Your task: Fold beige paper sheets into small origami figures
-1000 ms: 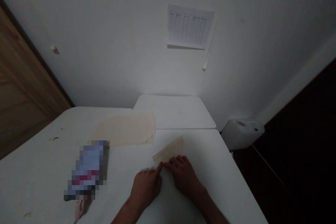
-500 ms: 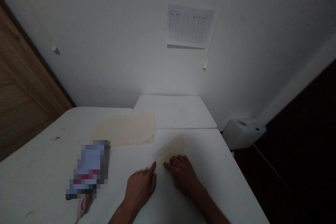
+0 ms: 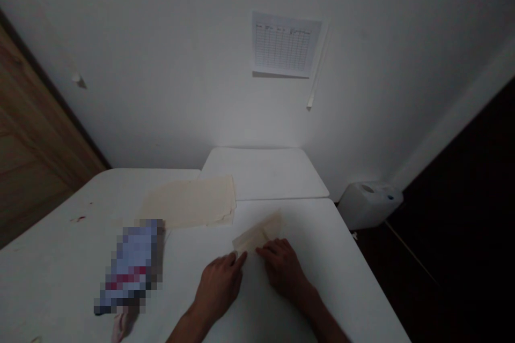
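Observation:
A small, thin beige sheet (image 3: 256, 231), partly see-through, lies aslant on the white table. It looks folded over, with a darker band across its layers. My left hand (image 3: 220, 283) is closed at its near left edge, thumb and index finger on the sheet. At the near right edge my right hand (image 3: 285, 269) has its fingers curled together on the sheet and covers that part. A gap narrower than a hand separates the two. Behind them and to the left is a stack of larger beige sheets (image 3: 189, 203) with uneven right edges.
A blurred-out blue-grey item (image 3: 134, 257) with a pink cloth-like piece (image 3: 120, 324) lies to the left. A white board-like surface (image 3: 265, 171) adjoins the table (image 3: 341, 289) by the wall. A whitish plastic jug (image 3: 368, 206) stands beyond the right edge. A printed sheet (image 3: 284, 45) hangs above.
My left hand has shifted slightly right, its pointing index finger now bent in against the sheet. The small sheet's near left edge looks lifted or folded over more. The view has tilted slightly.

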`<state>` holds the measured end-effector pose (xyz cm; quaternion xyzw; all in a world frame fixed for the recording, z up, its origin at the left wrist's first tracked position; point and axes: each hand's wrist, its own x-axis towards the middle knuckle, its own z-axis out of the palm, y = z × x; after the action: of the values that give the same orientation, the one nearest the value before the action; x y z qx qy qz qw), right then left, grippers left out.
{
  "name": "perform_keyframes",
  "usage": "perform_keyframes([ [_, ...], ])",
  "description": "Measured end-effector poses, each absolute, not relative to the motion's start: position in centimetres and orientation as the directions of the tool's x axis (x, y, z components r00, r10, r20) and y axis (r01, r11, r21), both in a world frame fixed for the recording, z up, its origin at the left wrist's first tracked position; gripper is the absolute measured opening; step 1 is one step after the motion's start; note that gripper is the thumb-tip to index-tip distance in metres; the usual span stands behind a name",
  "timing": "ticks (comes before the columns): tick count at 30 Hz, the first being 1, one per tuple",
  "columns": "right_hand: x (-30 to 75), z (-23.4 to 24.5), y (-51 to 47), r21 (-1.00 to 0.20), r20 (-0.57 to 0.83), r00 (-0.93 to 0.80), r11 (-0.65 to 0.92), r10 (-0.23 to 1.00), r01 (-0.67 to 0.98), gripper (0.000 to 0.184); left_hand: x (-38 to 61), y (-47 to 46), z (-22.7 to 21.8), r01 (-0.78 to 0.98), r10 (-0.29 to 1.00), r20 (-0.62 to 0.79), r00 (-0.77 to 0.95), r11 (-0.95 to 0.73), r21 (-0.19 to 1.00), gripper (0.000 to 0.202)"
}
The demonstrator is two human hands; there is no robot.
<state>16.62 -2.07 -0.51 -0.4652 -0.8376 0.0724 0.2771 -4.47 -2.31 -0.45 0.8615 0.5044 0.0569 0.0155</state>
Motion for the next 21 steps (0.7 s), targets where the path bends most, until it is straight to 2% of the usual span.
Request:
perform_keyframes([
  [3, 18.9, -0.9, -0.6, -0.492, 0.513, -0.225, 0.498, 0.829, 0.714, 0.032, -5.4, -1.9, -0.4, 0.831, 0.835, 0.136, 0.533, -0.546, 0.102, 0.043],
  [6, 21.3, -1.4, 1.3, -0.583, 0.538, -0.047, 0.411, 0.842, 0.701, 0.039, -6.3, -1.4, 0.0, 0.801, 0.8, 0.206, 0.563, -0.59, 0.102, 0.039],
  [8, 22.4, -1.6, 2.4, -0.596, 0.481, -0.069, 0.384, 0.874, 0.705, 0.052, -6.7, -1.0, 0.1, 0.786, 0.78, 0.255, 0.572, -0.609, 0.101, 0.036],
  [10, 22.8, -1.6, 3.2, -0.593, 0.424, -0.117, 0.373, 0.898, 0.714, 0.055, -6.8, -0.7, 0.1, 0.777, 0.762, 0.318, 0.564, -0.62, 0.107, 0.033],
  [15, 21.8, -0.7, 4.0, -0.558, 0.327, -0.151, 0.32, 0.933, 0.766, 0.044, -4.8, -0.8, -0.7, 0.742, 0.705, 0.438, 0.557, -0.66, 0.118, 0.03],
  [21, 21.1, -0.2, 4.4, -0.59, 0.27, -0.184, 0.313, 0.945, 0.744, 0.031, -2.0, -1.5, -1.4, 0.705, 0.672, 0.38, 0.635, -0.706, 0.069, 0.035],
])
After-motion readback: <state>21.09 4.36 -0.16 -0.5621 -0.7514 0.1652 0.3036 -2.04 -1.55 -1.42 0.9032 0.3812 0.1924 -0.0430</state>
